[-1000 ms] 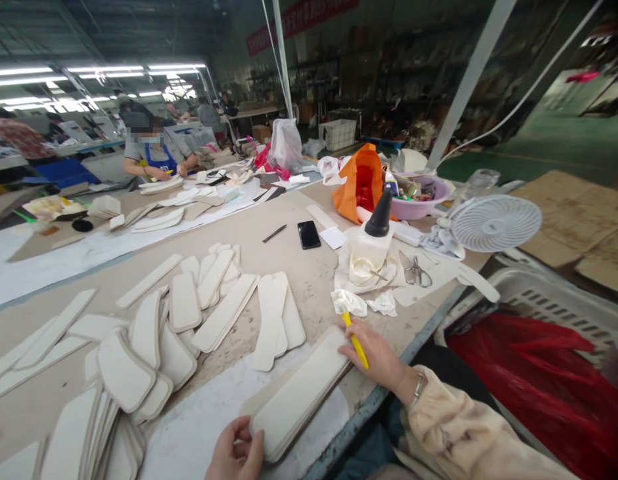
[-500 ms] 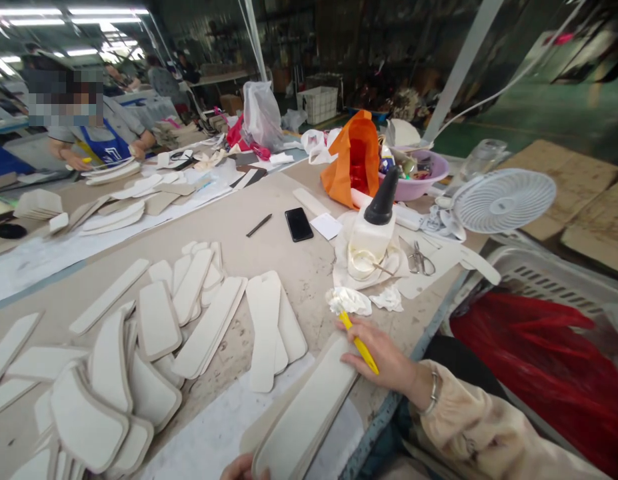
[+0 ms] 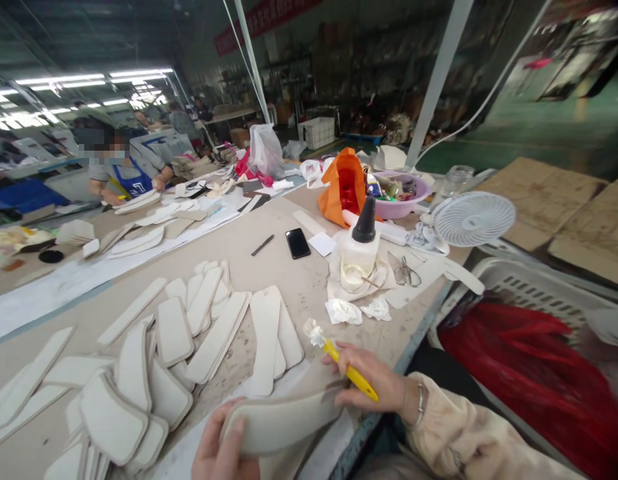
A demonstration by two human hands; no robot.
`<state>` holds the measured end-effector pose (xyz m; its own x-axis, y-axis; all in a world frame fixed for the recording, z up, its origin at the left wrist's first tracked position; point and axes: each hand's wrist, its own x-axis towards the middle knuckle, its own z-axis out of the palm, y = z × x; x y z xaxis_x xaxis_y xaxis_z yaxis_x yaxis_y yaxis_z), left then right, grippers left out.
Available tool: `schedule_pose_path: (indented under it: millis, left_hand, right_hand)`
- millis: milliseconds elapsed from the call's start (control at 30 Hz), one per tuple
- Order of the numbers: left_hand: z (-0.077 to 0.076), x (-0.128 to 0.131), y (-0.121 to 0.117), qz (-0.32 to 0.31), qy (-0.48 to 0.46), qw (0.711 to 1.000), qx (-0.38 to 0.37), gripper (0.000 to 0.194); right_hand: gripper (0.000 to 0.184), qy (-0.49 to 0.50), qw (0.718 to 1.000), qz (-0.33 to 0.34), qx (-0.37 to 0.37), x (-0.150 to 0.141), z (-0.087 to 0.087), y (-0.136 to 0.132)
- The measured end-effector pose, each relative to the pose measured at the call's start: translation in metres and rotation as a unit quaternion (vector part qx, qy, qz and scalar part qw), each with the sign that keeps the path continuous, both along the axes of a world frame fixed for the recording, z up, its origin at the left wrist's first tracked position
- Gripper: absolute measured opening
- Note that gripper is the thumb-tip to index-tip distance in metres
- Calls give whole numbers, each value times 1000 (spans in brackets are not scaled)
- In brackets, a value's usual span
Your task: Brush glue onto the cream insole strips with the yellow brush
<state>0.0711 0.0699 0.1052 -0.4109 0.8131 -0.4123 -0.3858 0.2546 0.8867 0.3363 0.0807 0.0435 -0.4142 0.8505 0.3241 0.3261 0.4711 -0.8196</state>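
My left hand (image 3: 223,443) grips the near end of a long off-white panel (image 3: 283,419) with rounded corners, thumb on top. The panel is lifted and slightly bowed. My right hand (image 3: 371,377) is closed around a yellow-handled brush (image 3: 356,379), its bristles coated in white paste and pointing away to the left. The right thumb is close to the panel's far end; I cannot tell whether it touches. Left of my hands lies a spread of similar off-white panels (image 3: 113,417), some stacked and overlapping. Crumpled white tissue (image 3: 343,311) sits beyond the brush.
A white bottle with a black cone top (image 3: 365,223), scissors (image 3: 407,273), a phone (image 3: 297,244) and a pen (image 3: 263,245) lie farther back. At right are a fan (image 3: 473,219) and a basket (image 3: 509,280) holding red plastic. A co-worker (image 3: 131,177) handles panels across the table.
My left hand has raised a panel off the stack and turned it crosswise. My right hand has drawn the brush back from the tissue, toward me. The view has tilted up.
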Motion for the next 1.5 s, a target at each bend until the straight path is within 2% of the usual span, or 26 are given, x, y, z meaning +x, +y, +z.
schedule_pose_path:
  millis: [133,267,367,467,600,733,933,1100,1267,1500]
  left_hand:
    - [34,15,5,5,-66,996,53,44]
    - [62,23,-6,-8,-112,989,94,38]
    - [75,26,-16,19,-144,982,118,25]
    - [81,28,-25,58,-174,975,127,14]
    - [75,29,-37,104,-172,969,143,12]
    - [62,28,-48,128,-177,964,151,12]
    - [57,33,-66,112,-212,957,163,16]
    - [50,42,-80,95,-248,951,159,15]
    - [41,44,-87,102,-262,940,192,18]
    - [37,40,-90,95,-274,934,211,19]
  right_hand:
    - [41,50,999,-4,-17,4,12,-23]
    - [41,139,988,-27,-66,4,19,-43]
    - [41,206,972,-37,-104,0,23,-58]
    - [41,244,957,-49,-148,-6,28,-74]
    - [35,283,940,-89,-167,-11,32,-95]
    - [33,237,952,-137,-135,-8,37,-109]
    - [32,194,960,-177,-96,2,44,-119]
    - [33,165,961,-205,-86,5,40,-121]
    - [35,145,966,-203,-74,7,39,-121]
    - [37,141,965,-208,-74,3,45,-125]
